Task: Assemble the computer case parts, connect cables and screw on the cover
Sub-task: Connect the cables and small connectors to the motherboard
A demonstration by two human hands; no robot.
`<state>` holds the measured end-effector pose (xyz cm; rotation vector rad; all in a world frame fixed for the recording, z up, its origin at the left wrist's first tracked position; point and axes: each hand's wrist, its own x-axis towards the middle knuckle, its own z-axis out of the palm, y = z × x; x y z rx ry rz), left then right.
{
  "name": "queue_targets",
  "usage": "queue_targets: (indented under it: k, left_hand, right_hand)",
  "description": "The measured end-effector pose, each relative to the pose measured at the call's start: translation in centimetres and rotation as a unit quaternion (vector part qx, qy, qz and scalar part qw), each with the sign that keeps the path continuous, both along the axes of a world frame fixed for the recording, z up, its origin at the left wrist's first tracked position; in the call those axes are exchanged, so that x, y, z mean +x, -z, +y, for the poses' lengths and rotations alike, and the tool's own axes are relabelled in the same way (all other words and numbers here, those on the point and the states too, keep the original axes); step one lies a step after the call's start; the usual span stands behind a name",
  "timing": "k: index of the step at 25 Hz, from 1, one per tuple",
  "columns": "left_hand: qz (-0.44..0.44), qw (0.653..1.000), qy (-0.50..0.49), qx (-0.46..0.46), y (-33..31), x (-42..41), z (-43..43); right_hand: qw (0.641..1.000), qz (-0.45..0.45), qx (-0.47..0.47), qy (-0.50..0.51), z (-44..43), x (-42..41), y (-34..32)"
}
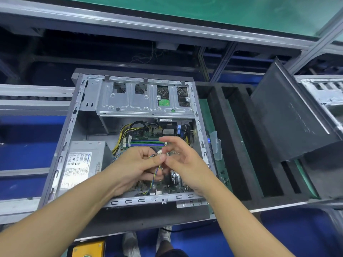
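An open grey computer case (pixel 61 145) lies flat with its motherboard (pixel 176 184), power supply (pixel 81 167) and metal drive cage (pixel 144 97) exposed. Both hands hover over the motherboard. My left hand (pixel 135 167) pinches a thin blue, yellow and green cable (pixel 155 178) just below its small white connector (pixel 159 152). My right hand (pixel 182 162) meets it from the right, thumb and fingertips touching the same connector while the other fingers are spread. The cable trails down to the board's lower edge. A dark side cover (pixel 285 115) leans at the right.
A black foam tray with long slots (pixel 239 145) lies right of the case on a green mat. Another bare metal chassis (pixel 324 93) stands at the far right. Conveyor rails (pixel 27 99) run left. A yellow box (pixel 89 249) and shoes show below the bench edge.
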<state>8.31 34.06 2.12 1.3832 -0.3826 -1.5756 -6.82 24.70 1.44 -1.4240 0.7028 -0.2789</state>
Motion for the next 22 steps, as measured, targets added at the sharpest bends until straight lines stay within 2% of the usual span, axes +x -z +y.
queue_targets:
  k: [2,4,6,8,12,16,22]
  left_hand:
    - [-0.058,0.997,-0.041,0.005,0.3,0.3,-0.1]
    - [-0.092,0.994,-0.052,0.001,0.5,0.4,-0.1]
    - [-0.109,0.993,-0.047,-0.007,0.7,0.5,0.0]
    - [-0.103,0.994,-0.036,-0.025,0.8,0.9,0.2]
    - [-0.083,0.996,-0.012,-0.042,1.0,2.3,0.9]
    - [-0.049,0.998,-0.032,-0.035,1.0,2.4,1.4]
    - [0.004,0.998,-0.060,-0.018,0.6,2.5,2.3]
  right_hand:
    - [0.998,0.034,0.049,0.004,-0.1,0.1,0.1]
    - [0.993,0.063,0.094,-0.037,0.1,0.5,0.2]
    - [0.990,0.088,0.063,-0.088,0.3,1.0,0.4]
    - [0.991,0.091,0.047,-0.086,0.6,1.3,0.6]
    - [0.991,0.046,0.113,-0.048,0.7,0.9,0.5]
    - [0.988,0.036,0.147,-0.027,0.7,0.9,0.3]
    - [0.991,0.028,0.130,-0.023,0.8,0.9,0.1]
